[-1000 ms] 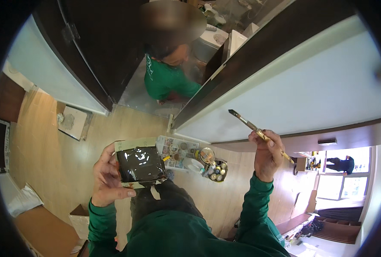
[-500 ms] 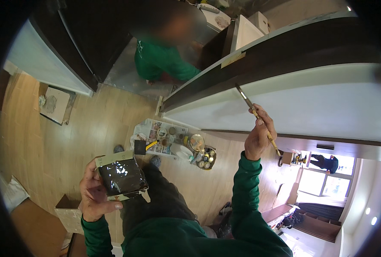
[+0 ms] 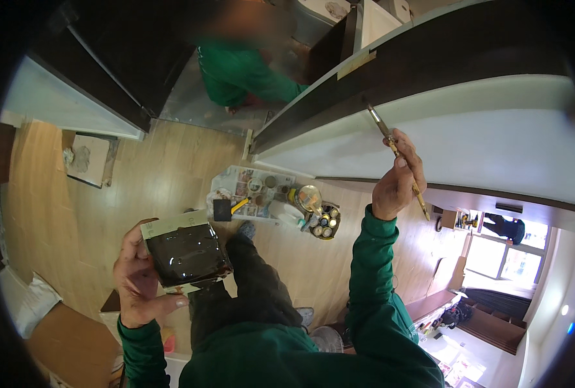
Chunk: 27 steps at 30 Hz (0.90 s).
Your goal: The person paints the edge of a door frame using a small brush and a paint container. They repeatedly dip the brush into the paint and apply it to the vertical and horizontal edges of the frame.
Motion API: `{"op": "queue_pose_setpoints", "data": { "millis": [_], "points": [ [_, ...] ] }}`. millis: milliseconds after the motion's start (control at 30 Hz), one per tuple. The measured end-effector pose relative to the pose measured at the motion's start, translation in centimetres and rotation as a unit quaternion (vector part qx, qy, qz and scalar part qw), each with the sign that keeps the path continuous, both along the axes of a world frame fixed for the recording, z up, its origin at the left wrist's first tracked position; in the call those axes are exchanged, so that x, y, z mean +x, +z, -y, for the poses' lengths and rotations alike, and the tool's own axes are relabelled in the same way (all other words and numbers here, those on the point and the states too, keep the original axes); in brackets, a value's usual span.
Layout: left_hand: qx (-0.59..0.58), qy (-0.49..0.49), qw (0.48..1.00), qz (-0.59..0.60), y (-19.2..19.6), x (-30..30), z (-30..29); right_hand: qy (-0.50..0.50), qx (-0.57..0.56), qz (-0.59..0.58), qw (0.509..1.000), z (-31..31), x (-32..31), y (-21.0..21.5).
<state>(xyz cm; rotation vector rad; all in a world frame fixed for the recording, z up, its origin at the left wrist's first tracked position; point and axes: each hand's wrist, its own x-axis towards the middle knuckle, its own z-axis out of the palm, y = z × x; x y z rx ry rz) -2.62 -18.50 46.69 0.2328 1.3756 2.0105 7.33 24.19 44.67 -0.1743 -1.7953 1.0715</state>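
Note:
In my left hand [image 3: 137, 278] is a small square container of dark brown paint [image 3: 187, 255], its glossy surface facing up and pale tape along one rim. My fingers wrap round its left side. My right hand [image 3: 400, 178] grips a thin paintbrush [image 3: 391, 139] by its stained wooden handle. The dark bristle tip lies at the dark brown door frame [image 3: 442, 71], close to where it borders the white wall [image 3: 481, 129]. I cannot tell whether the bristles touch the frame. A strip of masking tape [image 3: 357, 65] is stuck on the frame's far edge.
Newspaper sheets [image 3: 242, 174] on the wood floor carry cups and a yellow-handled tool [image 3: 239, 205]. A box of small cans [image 3: 326, 223] stands beside them. A co-worker in a green top [image 3: 242, 74] is beyond the frame. A board [image 3: 90, 158] lies at left; cardboard [image 3: 74, 336] is lower left.
The brush tip has shifted slightly up and right along the dark frame, my right hand with it. The view has also shifted, and one of my feet has moved.

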Motion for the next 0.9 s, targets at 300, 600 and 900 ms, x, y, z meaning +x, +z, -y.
{"op": "queue_pose_setpoints", "data": {
  "millis": [300, 600, 900],
  "points": [
    [0.013, -0.011, 1.000, 0.002, 0.5, 0.1, -1.6, -0.024, -0.052, -0.015, 0.998, 0.7, -0.5, 0.1],
    [0.006, -0.015, 1.000, 0.002, 0.6, 0.3, -2.2, -0.019, -0.036, -0.018, 0.999, 0.6, -0.8, -0.1],
    [0.006, -0.015, 1.000, -0.005, 0.3, 0.6, -1.6, -0.035, -0.037, -0.018, 0.999, 0.9, -1.0, -0.1]
  ]
}}
